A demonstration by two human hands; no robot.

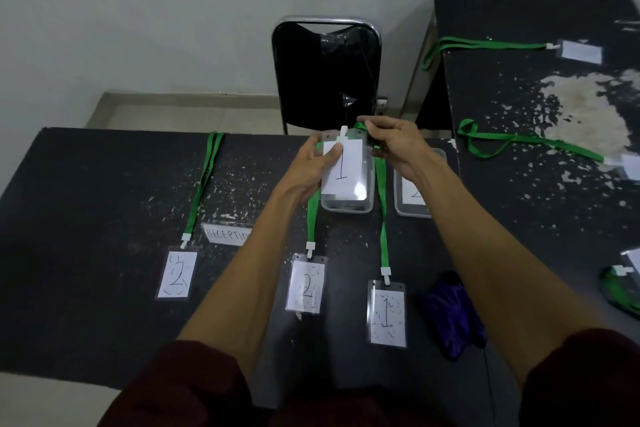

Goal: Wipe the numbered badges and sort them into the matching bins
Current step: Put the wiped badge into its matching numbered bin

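Badge number 1 point(346, 170), a clear plastic holder with a white card and a white clip on top, is held over the opening of the clear plastic bin point(346, 210), which stands near the far edge of the dark speckled desk point(104, 184). I cannot tell if the badge touches the bin. The left hand point(308, 166) grips its left side, with the thumb pressed on the front of the card. The right hand point(394, 146) pinches the green lanyard point(361, 125) of this badge at its upper right corner.

Just to the right of this bin stands a second clear bin point(412, 212); the card in it is partly hidden by the right arm. Nearer to the person than the bin, three more badges lie flat on the desk: a smudged badge 2 point(176, 274) far to the left, another smudged badge 2 point(306, 286) a little to the left, and a smudged badge 1 point(386, 317) a little to the right. A crumpled purple cloth point(450, 315) lies nearer and further right of the bin. A white paper sign point(227, 234) lies to the left of the bin and nearer. Behind the bin, beyond the desk, stands a black chair point(325, 73)
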